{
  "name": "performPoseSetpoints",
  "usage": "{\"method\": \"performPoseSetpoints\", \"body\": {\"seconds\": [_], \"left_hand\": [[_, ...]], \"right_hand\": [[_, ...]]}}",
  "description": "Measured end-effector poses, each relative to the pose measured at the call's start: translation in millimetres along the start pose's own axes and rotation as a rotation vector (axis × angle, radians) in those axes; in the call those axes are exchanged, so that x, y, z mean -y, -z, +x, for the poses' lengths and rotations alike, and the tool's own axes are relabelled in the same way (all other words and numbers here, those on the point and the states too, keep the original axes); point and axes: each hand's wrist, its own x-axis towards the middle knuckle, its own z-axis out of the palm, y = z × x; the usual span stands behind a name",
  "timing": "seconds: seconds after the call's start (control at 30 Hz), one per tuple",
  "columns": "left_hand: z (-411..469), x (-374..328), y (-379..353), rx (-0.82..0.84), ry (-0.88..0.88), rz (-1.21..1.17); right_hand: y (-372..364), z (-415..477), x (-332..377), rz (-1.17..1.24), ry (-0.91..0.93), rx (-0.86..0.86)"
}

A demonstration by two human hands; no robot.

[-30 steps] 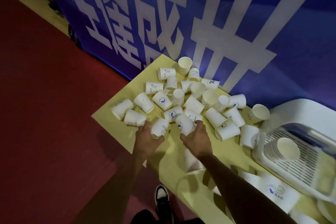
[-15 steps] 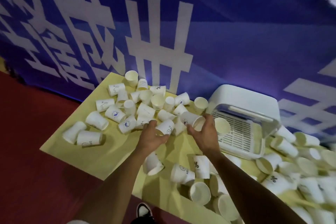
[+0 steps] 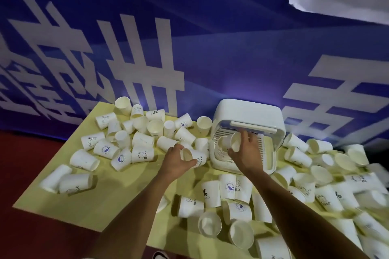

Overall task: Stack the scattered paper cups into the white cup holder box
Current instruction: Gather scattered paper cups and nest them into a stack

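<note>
**A:** Where is the right hand working?

**B:** The right hand [image 3: 245, 154] is reaching into the white box [image 3: 248, 112], just right of centre frame. Its fingers are curling round a paper cup [image 3: 235, 142] whose open mouth is facing the camera.

**A:** What is sitting in the box?

**B:** A stack of cups [image 3: 220, 150] is lying on the slatted floor at the box's left side, just beside the held cup. Whether the two are touching, I cannot tell.

**A:** And the left hand?

**B:** The left hand [image 3: 176, 162] is hovering at centre frame over the yellow table [image 3: 84, 206], just left of the box. It is gripping a HELLO cup [image 3: 194, 156], which is lying tilted on its side in the fingers.

**A:** Where are the others lying?

**B:** Loose cups [image 3: 136, 139] are crowding the table left of centre, most of them tipped over and a few standing. More are spreading across the right edge and the lower middle of the frame, between the two forearms.

**A:** What is filling the background?

**B:** A blue banner [image 3: 210, 48] with big white characters is taking up the upper half, and a red floor [image 3: 21, 174] is showing at the left.
</note>
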Motion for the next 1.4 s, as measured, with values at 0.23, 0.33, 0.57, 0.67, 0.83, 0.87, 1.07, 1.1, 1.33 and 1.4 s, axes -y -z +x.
{"method": "performPoseSetpoints", "body": {"seconds": [0.23, 0.33, 0.57, 0.67, 0.83, 0.87, 1.07, 1.1, 1.33, 1.4], "left_hand": [[-1, -4, 2, 0.001, 0.004, 0.038], [-1, -4, 2, -0.003, 0.006, 0.028], [-1, -17, 0, -0.002, -0.006, -0.006], [1, -24, -3, 0.007, -0.007, -0.044], [3, -47, -11, 0.010, -0.036, -0.062], [2, -54, -12, 0.011, -0.045, -0.067], [1, -73, -20, 0.058, -0.072, -0.095], [2, -74, -22, 0.066, -0.077, -0.094], [9, -71, -26, 0.093, -0.005, -0.292], [8, -67, -25, 0.068, -0.006, -0.240]], "right_hand": [[-18, 3, -4, -0.032, -0.008, 0.079], [-19, 3, -4, -0.034, -0.014, 0.074], [-12, -2, -5, 0.016, 0.026, 0.082], [-5, -7, -1, 0.107, 0.064, 0.145], [-4, -14, 2, 0.174, 0.130, 0.369], [-5, -14, 3, 0.179, 0.136, 0.386], [-3, -13, -2, 0.215, 0.148, 0.359], [-2, -13, -5, 0.215, 0.150, 0.352], [4, -12, -25, 0.267, 0.050, 0.258], [8, -8, -26, 0.348, -0.009, 0.197]]}}
